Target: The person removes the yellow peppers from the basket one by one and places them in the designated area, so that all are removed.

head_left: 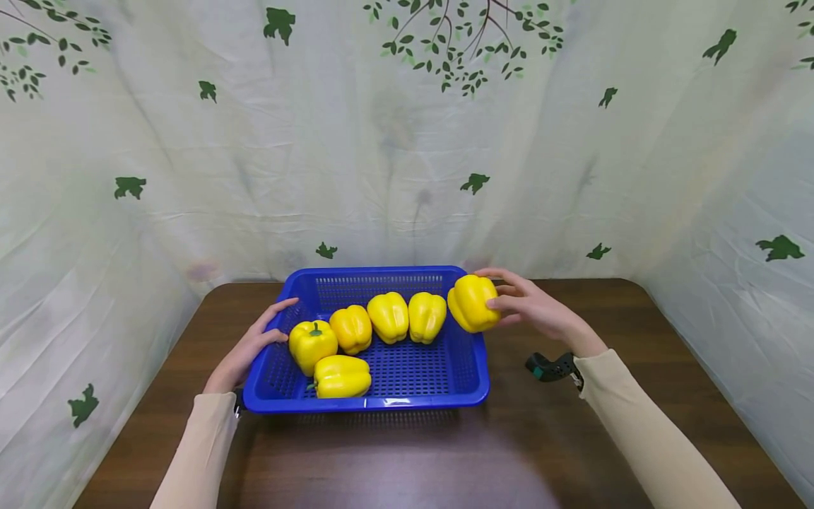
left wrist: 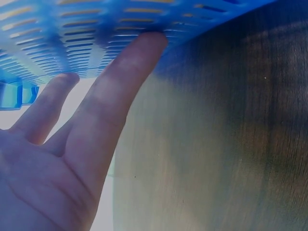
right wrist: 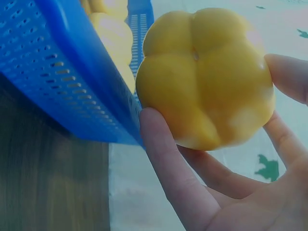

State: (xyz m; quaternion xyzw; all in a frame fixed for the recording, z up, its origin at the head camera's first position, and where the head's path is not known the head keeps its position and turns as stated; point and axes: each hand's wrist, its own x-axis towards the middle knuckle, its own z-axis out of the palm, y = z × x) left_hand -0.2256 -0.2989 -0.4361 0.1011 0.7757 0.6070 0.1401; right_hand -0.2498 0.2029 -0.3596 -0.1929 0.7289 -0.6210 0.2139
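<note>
A yellow bell pepper (head_left: 472,304) is held in my right hand (head_left: 537,307) over the right rim of a blue plastic basket (head_left: 394,404). In the right wrist view, thumb and fingers surround the held bell pepper (right wrist: 207,82), whose lobed end faces the camera. My left hand (head_left: 244,350) grips the basket's left rim. From the left wrist, two fingers (left wrist: 103,110) lie against the outside of the slotted basket wall (left wrist: 77,41). Several more yellow bell peppers (head_left: 388,317) lie inside, along the back and left; one at the front (head_left: 343,376) rests on its side.
The basket stands on a dark brown wooden table (head_left: 356,459). Behind and at both sides hangs a pale curtain (head_left: 318,155) printed with green leaves. A black wristband (head_left: 552,367) hangs at my right wrist.
</note>
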